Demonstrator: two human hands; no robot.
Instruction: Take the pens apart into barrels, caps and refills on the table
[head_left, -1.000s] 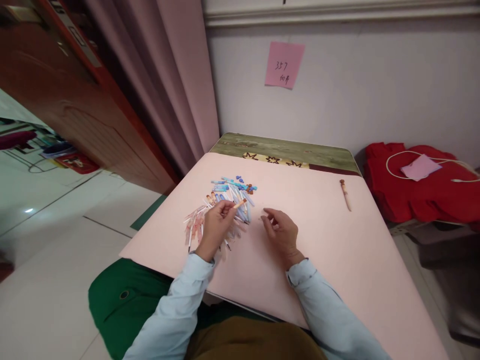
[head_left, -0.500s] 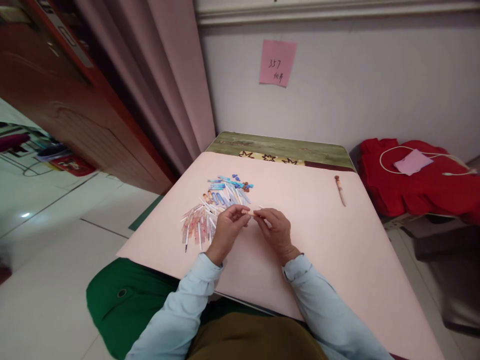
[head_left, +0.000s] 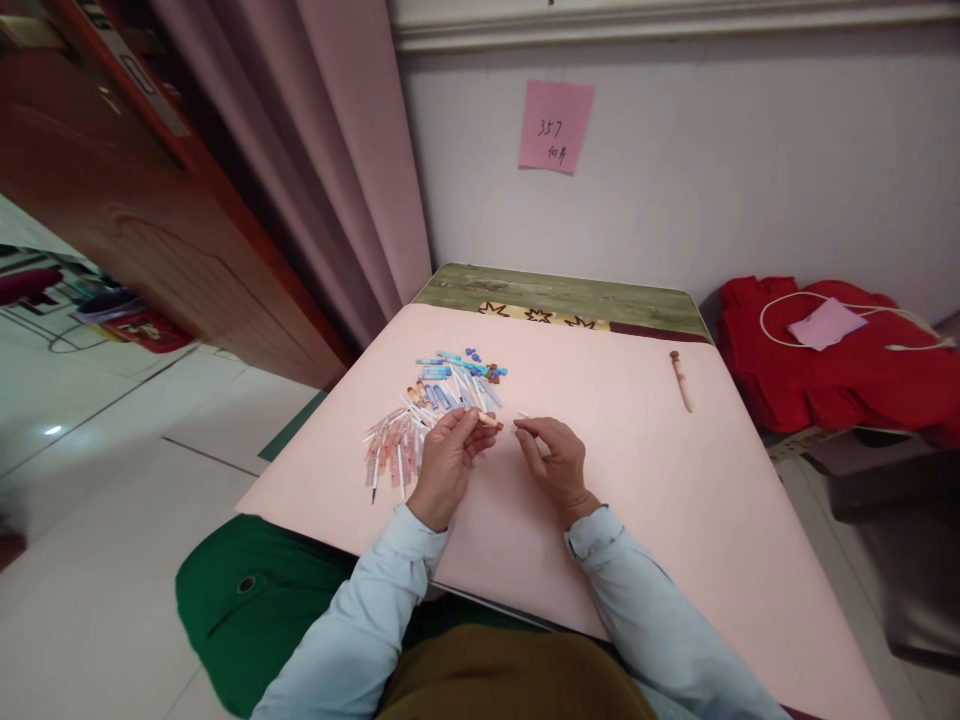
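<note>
My left hand [head_left: 445, 462] is closed on an orange pen barrel [head_left: 486, 420], its tip pointing right. A few centimetres to the right, my right hand [head_left: 555, 460] pinches a thin white refill [head_left: 523, 417] between thumb and forefinger. Both hands hover just above the pink tabletop [head_left: 645, 480]. Behind my left hand lies a heap of pen parts [head_left: 431, 405]: blue barrels and caps at the back, pink and white pieces at the front left.
A single assembled brownish pen [head_left: 681, 380] lies alone at the table's far right. A pink note [head_left: 555, 125] hangs on the wall. Red cloth with a white cable [head_left: 832, 350] lies on a seat to the right. A green stool [head_left: 225, 590] is below left.
A second ago the hands were apart, then they met with the barrel and refill touching. Now they have drawn slightly apart again, each with its own piece.
</note>
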